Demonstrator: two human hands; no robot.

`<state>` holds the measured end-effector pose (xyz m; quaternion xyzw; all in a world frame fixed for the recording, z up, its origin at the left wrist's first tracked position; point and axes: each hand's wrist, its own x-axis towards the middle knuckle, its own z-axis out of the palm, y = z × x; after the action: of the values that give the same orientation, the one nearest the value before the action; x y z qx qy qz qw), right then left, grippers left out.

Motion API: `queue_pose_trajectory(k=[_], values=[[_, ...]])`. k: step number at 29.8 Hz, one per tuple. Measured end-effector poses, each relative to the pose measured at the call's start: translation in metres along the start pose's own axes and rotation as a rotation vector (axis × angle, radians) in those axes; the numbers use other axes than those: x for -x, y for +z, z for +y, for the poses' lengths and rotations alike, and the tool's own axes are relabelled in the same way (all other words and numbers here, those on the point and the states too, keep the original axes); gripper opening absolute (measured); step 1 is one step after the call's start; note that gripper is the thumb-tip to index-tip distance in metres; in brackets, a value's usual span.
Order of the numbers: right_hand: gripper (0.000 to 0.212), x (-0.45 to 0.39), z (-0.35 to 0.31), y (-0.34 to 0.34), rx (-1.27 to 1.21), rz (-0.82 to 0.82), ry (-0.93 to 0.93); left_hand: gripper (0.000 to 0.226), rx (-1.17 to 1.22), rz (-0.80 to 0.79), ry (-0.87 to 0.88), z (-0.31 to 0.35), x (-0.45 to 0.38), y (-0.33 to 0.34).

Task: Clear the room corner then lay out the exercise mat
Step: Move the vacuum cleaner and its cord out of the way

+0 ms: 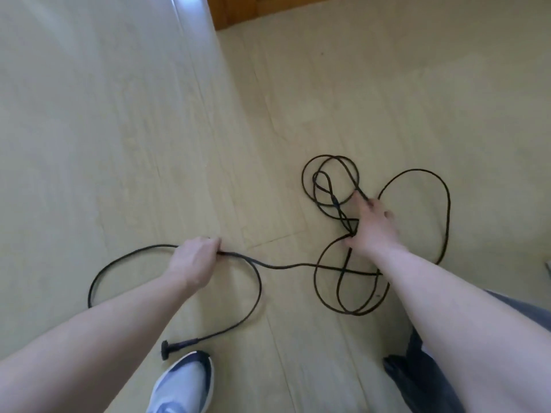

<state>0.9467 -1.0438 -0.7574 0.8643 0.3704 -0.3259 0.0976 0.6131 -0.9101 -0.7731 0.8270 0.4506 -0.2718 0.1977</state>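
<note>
I am crouched over the floor (387, 99) with a black cable (298, 266) strewn across it. My left hand (195, 262) is fisted around the cable at about 9 o'clock from the frame's middle, knuckles up, the cord running out of the fist toward 3 o'clock. A big loop curls from that fist round to the plug (167, 350), which lies on the floor at 7 o'clock, just beside my shoe (185, 383).

My right hand (371, 226) is down in the tangle at 3 o'clock, fingers spread and mostly straight, resting on crossing strands. I can't see any finger curled round a strand, so I read it as reaching, not gripping.

The tangle itself is several overlapping loops, one wide one swinging out toward 2 o'clock, smaller ones bunched toward 1 o'clock.

By my judgement the clearing is in its early part: only one stretch of cable is in hand, the rest lies loose and uncoiled. No mat shows anywhere in view, so laying it out is wholly still to do. A wooden edge (238, 10) shows at 12 o'clock.
</note>
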Motion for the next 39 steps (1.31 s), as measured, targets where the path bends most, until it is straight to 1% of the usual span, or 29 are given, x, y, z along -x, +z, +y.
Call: queue_pose_trajectory(k=[3, 4, 5, 7, 9, 10, 12, 14, 15, 16, 17, 19, 21, 22, 23, 24, 25, 26, 27, 28, 30, 32, 34, 36, 39], values=[[0.058, 0.015, 0.026, 0.005, 0.216, -0.039, -0.085, 0.015, 0.119, -0.012, 0.064, 0.064, 0.000, 0.021], [0.047, 0.021, 0.033, 0.004, 0.292, -0.085, -0.109, 0.015, 0.159, -0.017, 0.060, 0.087, 0.002, 0.028], [0.043, 0.027, 0.039, 0.003, 0.356, -0.131, -0.122, 0.014, 0.205, -0.021, 0.050, 0.110, 0.005, 0.033], [0.044, 0.042, 0.052, 0.001, 0.445, -0.219, -0.137, 0.020, 0.277, -0.068, 0.019, 0.160, 0.016, 0.041], [0.044, 0.054, 0.062, 0.004, 0.530, -0.241, -0.170, 0.030, 0.318, -0.137, 0.012, 0.206, 0.031, 0.047], [0.044, 0.061, 0.065, 0.007, 0.560, -0.256, -0.181, 0.032, 0.324, -0.187, 0.034, 0.223, 0.039, 0.052], [0.045, 0.074, 0.075, 0.015, 0.606, -0.303, -0.182, 0.034, 0.302, -0.304, 0.134, 0.247, 0.056, 0.058], [0.047, 0.088, 0.084, 0.022, 0.632, -0.326, -0.192, 0.043, 0.271, -0.390, 0.254, 0.252, 0.073, 0.058], [0.047, 0.093, 0.088, 0.025, 0.632, -0.327, -0.195, 0.049, 0.262, -0.380, 0.301, 0.246, 0.077, 0.052], [0.048, 0.097, 0.091, 0.028, 0.630, -0.326, -0.195, 0.050, 0.244, -0.334, 0.332, 0.234, 0.080, 0.042], [0.050, 0.099, 0.091, 0.031, 0.636, -0.325, -0.191, 0.047, 0.230, -0.261, 0.358, 0.218, 0.080, 0.032], [0.054, 0.102, 0.091, 0.033, 0.607, -0.336, -0.150, 0.031, 0.144, -0.152, 0.387, 0.181, 0.074, 0.013], [0.056, 0.102, 0.084, 0.032, 0.549, -0.301, -0.129, 0.015, 0.088, -0.037, 0.329, 0.140, 0.066, 0.003], [0.057, 0.101, 0.079, 0.033, 0.499, -0.259, -0.129, 0.011, 0.119, 0.041, 0.243, 0.123, 0.062, 0.002], [0.059, 0.099, 0.074, 0.033, 0.447, -0.214, -0.134, 0.009, 0.193, 0.118, 0.121, 0.111, 0.058, 0.002], [0.062, 0.097, 0.069, 0.034, 0.396, -0.181, -0.145, 0.014, 0.267, 0.178, -0.043, 0.102, 0.050, 0.007], [0.065, 0.096, 0.065, 0.037, 0.347, -0.164, -0.151, 0.030, 0.311, 0.189, -0.216, 0.097, 0.043, 0.011], [0.068, 0.094, 0.063, 0.041, 0.301, -0.162, -0.152, 0.051, 0.332, 0.140, -0.366, 0.096, 0.036, 0.014], [0.070, 0.093, 0.062, 0.045, 0.269, -0.171, -0.148, 0.068, 0.342, 0.063, -0.471, 0.098, 0.032, 0.018], [0.071, 0.094, 0.063, 0.050, 0.254, -0.182, -0.149, 0.077, 0.345, -0.004, -0.524, 0.103, 0.030, 0.024], [0.071, 0.101, 0.068, 0.059, 0.262, -0.192, -0.166, 0.080, 0.343, -0.046, -0.537, 0.122, 0.034, 0.032], [0.069, 0.116, 0.076, 0.067, 0.295, -0.226, -0.200, 0.075, 0.402, -0.046, -0.508, 0.149, 0.047, 0.038], [0.067, 0.132, 0.083, 0.076, 0.309, -0.278, -0.233, 0.070, 0.480, -0.106, -0.436, 0.173, 0.062, 0.046], [0.066, 0.153, 0.087, 0.080, 0.308, -0.328, -0.231, 0.062, 0.528, -0.238, -0.329, 0.193, 0.077, 0.052], [0.067, 0.172, 0.087, 0.087, 0.336, -0.402, -0.211, 0.053, 0.543, -0.504, -0.143, 0.210, 0.093, 0.057]])
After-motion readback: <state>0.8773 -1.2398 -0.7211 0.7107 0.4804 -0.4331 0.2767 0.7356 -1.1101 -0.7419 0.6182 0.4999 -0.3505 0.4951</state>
